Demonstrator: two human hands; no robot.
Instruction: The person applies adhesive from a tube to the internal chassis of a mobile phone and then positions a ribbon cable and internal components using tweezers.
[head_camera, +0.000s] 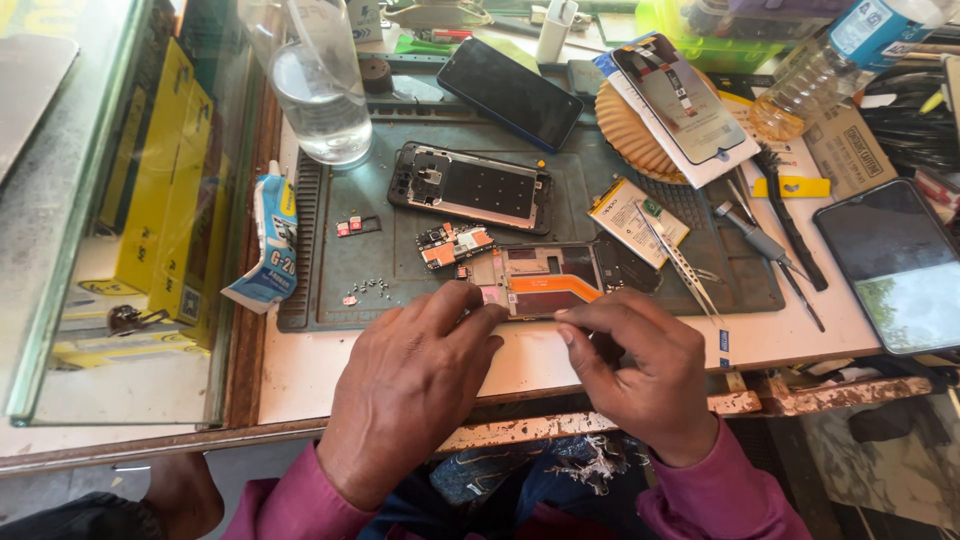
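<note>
Two hands are down on an opened phone (545, 280) at the front edge of the grey mat (330, 270), and honestly a lot of it is covered up. Left hand (415, 385) lies over the phone's left end with fingers curled down onto the frame, pinning it; whatever sits under those fingers is hidden. Right hand (640, 375) is pinched at the phone's lower edge, thumb and forefinger closed together, but whether there's a tiny part or tool between them I can't tell, it's too small and the knuckles block it. What does show of the phone is an orange flex strip across the middle and a dark round patch at its right end.

Just behind it lies a loose circuit board (455, 244), and further back a second frame (470, 187) with a black panel. Small screws (372, 288) are scattered on the mat to the left, hard to count. Tweezers (680, 262) lie tilted beside the phone's right end, over a battery (632, 215). A screwdriver (755, 243) lies further right. A glue tube (268, 240) hangs off the mat's left edge. A clear bottle (318, 85) stands at the back left, its top cut off by the frame. A dark screen (900, 262) on the right runs out of view.
</note>
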